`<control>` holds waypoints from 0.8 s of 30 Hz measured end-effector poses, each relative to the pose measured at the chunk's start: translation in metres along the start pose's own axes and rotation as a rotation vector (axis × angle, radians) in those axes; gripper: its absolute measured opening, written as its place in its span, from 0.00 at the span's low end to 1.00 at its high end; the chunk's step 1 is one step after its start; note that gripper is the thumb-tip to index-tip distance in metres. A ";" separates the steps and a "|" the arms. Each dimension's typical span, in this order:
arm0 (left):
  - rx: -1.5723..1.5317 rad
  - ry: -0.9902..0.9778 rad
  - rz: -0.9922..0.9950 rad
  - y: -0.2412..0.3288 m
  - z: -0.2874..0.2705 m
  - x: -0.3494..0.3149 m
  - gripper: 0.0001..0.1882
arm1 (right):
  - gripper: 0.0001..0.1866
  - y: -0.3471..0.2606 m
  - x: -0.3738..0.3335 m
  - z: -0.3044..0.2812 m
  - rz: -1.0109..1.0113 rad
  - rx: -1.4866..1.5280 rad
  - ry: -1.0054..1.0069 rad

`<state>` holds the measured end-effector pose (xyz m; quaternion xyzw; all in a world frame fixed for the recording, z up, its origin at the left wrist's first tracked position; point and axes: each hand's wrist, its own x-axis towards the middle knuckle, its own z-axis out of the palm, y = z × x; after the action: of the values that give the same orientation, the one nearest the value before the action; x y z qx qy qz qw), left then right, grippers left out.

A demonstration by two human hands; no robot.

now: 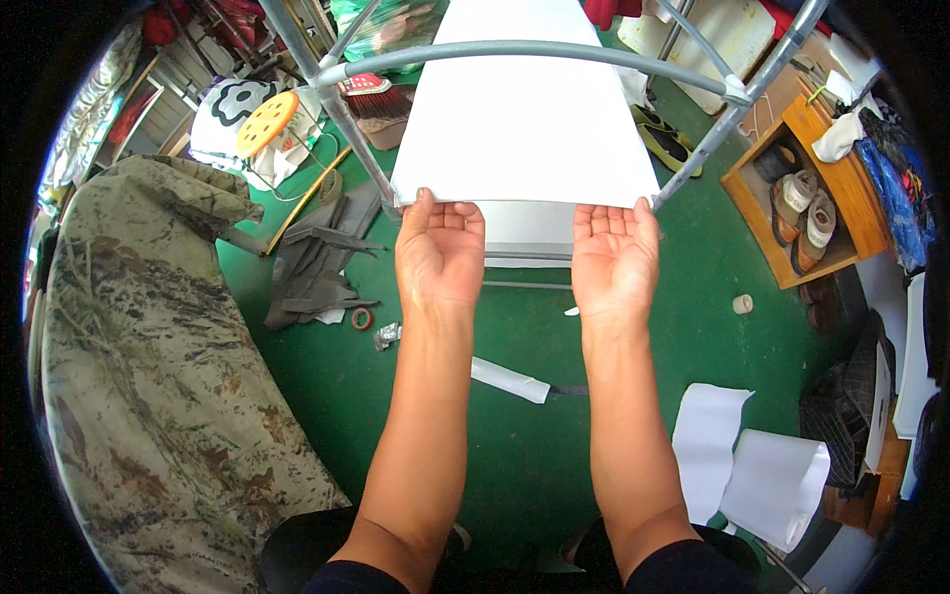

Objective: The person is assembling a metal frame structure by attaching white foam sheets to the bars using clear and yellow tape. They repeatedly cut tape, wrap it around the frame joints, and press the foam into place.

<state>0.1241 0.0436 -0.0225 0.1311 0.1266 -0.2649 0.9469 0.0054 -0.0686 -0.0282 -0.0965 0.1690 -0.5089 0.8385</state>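
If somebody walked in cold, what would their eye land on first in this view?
Probably the bright white panel at top centre, its near edge held by the left hand and right hand, with a grey tubular frame crossing over it. Next, perhaps the camouflage cloth filling the left side, then the orange-brown wooden box holding shoes at upper right.

Before you, the sheet (524, 129) looks smooth and matt, the frame (534, 49) of metal, the box (859, 203) wooden, the cover (168, 366) cloth.
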 end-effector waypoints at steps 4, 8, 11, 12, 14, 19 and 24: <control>-0.103 -0.004 -0.045 0.001 0.001 -0.001 0.07 | 0.17 -0.003 0.001 0.003 0.051 0.079 0.030; -0.092 -0.072 -0.026 0.003 -0.002 -0.005 0.10 | 0.16 -0.004 -0.009 0.012 0.125 0.155 0.039; -0.063 -0.086 -0.008 0.001 0.001 -0.008 0.11 | 0.17 0.001 -0.014 0.015 0.154 0.114 0.041; -0.041 -0.064 -0.005 0.001 0.001 -0.007 0.11 | 0.19 0.004 -0.014 0.015 0.167 0.089 0.040; 0.004 -0.022 -0.001 -0.001 0.002 -0.006 0.11 | 0.19 0.007 -0.014 0.014 0.161 0.013 0.031; 0.215 -0.068 -0.007 -0.017 0.000 -0.009 0.11 | 0.20 0.015 -0.015 0.013 0.188 -0.149 -0.044; 0.407 -0.100 -0.024 -0.034 0.008 -0.016 0.11 | 0.19 0.027 -0.015 0.017 0.230 -0.257 -0.068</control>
<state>0.0938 0.0201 -0.0162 0.3051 0.0250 -0.3025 0.9026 0.0276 -0.0425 -0.0188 -0.2003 0.2141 -0.3800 0.8773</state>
